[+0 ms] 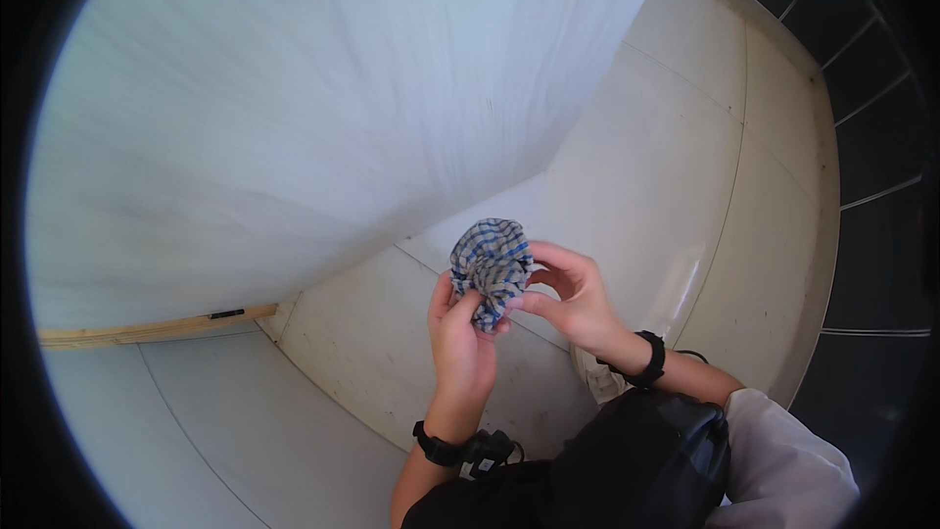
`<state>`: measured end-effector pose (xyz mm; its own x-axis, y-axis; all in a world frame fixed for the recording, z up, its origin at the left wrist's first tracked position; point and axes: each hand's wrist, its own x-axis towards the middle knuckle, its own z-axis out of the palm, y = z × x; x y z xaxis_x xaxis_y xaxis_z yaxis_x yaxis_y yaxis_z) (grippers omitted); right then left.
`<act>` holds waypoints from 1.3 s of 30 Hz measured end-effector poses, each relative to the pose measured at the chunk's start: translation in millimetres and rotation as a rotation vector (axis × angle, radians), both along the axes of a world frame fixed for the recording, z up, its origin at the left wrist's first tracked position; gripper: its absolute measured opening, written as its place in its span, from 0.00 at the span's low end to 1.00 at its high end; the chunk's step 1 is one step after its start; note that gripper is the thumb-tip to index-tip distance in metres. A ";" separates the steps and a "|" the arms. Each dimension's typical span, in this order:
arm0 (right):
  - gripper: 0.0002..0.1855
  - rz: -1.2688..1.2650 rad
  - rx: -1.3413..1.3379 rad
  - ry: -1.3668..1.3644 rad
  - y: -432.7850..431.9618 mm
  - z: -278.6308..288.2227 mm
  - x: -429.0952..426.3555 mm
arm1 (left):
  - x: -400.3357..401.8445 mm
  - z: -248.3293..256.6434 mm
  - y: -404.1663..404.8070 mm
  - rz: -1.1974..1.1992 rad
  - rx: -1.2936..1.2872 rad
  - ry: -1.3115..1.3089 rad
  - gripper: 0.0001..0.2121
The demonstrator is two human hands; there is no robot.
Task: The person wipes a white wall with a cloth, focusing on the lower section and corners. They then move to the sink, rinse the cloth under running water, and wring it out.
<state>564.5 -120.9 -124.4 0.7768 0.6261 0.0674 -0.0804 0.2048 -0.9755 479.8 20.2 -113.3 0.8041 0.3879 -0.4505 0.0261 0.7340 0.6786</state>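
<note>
Both of my hands hold a bunched cloth [490, 250] with a blue, dark and grey check, gathered into folds at its middle. My left hand [464, 338] grips its lower left part, the thumb pressed into the gathers. From the right, my right hand [576, 294] pinches the edge between thumb and fingers. Black straps go round both wrists, and a small dark device [488, 452] sits at the left one. The fingertips behind the cloth are partly hidden.
A large pale panel [352, 103] with streaky grain rises in front of me. Light floor tiles [661, 184] lie below, edged on the right by dark wall tiles [877, 257]. A wooden strip [161, 328] runs along the left. My black clothing [631, 448] fills the bottom.
</note>
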 end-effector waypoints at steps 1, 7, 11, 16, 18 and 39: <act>0.29 -0.061 -0.045 -0.125 2.1 -7.3 -3.3 | -0.7 -5.1 -1.5 0.028 -0.002 0.072 0.15; 0.19 -0.313 -0.183 -0.426 5.4 -35.1 -2.1 | -1.6 -16.7 -8.6 -0.042 -0.140 -0.007 0.20; 0.15 -0.398 -0.337 -0.450 4.0 -38.8 1.9 | -0.1 -16.1 -11.4 -0.209 0.165 0.049 0.31; 0.22 -0.277 -0.326 -0.561 0.4 -42.9 -0.9 | 1.5 -33.2 -5.2 -0.121 0.359 0.208 0.22; 0.24 -0.254 -0.340 -0.697 -0.3 -46.5 -2.8 | 1.2 -42.8 1.6 -0.025 0.160 0.249 0.20; 0.26 -0.770 -0.009 -1.676 50.4 42.4 155.2 | -1.4 -29.3 5.3 -0.177 0.268 0.254 0.25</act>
